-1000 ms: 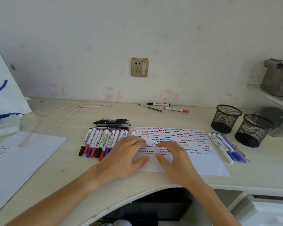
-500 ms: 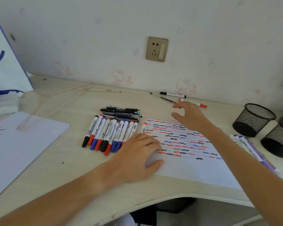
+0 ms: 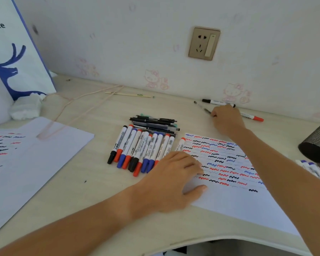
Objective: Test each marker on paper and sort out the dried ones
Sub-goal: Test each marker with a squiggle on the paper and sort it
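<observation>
While pinning the test paper (image 3: 235,200) flat with left hand (image 3: 171,183) fingers spread, right hand (image 3: 227,120) fingers curled round a thin pen (image 3: 201,107) near the table's (image 3: 92,191) back edge, presumably to try it

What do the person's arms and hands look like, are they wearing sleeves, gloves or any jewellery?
Both forearms are bare right up to the frame edge, with no sleeves showing. The left hand and right hand wear no gloves. No ring, watch or bracelet shows on the fingers or wrists in view, and there are no markings on them.
</observation>
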